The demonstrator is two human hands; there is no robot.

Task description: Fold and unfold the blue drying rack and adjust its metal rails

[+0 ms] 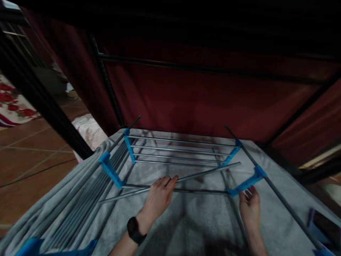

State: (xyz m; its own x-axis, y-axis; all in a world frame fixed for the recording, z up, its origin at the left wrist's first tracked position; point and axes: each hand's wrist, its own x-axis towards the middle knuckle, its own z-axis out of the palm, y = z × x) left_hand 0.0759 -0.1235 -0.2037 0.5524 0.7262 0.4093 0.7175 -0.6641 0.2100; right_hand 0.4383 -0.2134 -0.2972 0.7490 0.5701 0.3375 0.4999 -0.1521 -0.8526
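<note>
My left hand, with a dark watch on its wrist, is closed around a loose grey metal tube that lies slanted across the frame. My right hand has its fingers curled at the lower edge of a blue plastic bracket on the right side. Another blue bracket sits opposite on the left, and a tube joins the two low down. Farther back, several parallel tubes span between two more blue brackets. Long side poles run through the brackets.
Several grey tubes lie side by side at the left on the grey cloth. A dark flat object is at the lower right. Dark frame bars and a red curtain stand behind.
</note>
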